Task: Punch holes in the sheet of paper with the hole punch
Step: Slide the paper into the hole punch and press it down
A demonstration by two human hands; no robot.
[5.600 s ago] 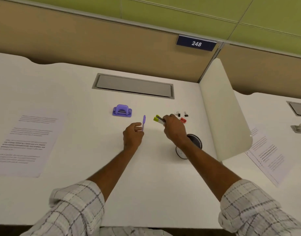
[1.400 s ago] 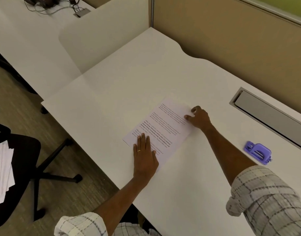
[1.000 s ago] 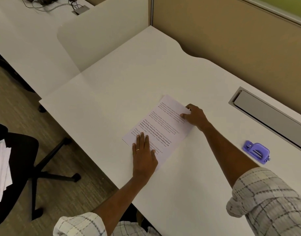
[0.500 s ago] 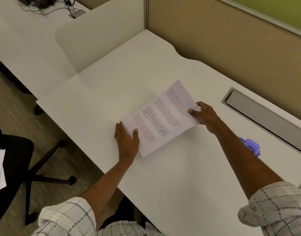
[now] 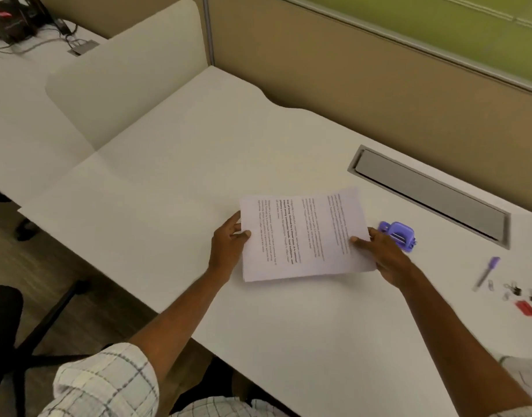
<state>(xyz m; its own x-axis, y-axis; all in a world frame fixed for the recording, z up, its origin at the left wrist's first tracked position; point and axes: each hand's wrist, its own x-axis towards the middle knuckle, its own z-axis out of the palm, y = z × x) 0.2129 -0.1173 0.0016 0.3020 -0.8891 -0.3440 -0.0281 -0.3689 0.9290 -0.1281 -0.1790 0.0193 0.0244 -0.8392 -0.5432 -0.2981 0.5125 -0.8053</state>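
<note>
Paper: lifted off worktop since a moment ago, carried beside punch. Left hand and right hand pinch opposite edges. Punching not yet begun; alignment next.

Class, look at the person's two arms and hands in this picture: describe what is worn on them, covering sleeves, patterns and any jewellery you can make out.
Both arms wear a pale shirt with a dark grid check; the left sleeve is rolled up near the elbow, leaving the forearm bare. The right sleeve barely shows at the bottom corner. The left hand and right hand are bare, without gloves. No ring or watch can be made out.
</note>
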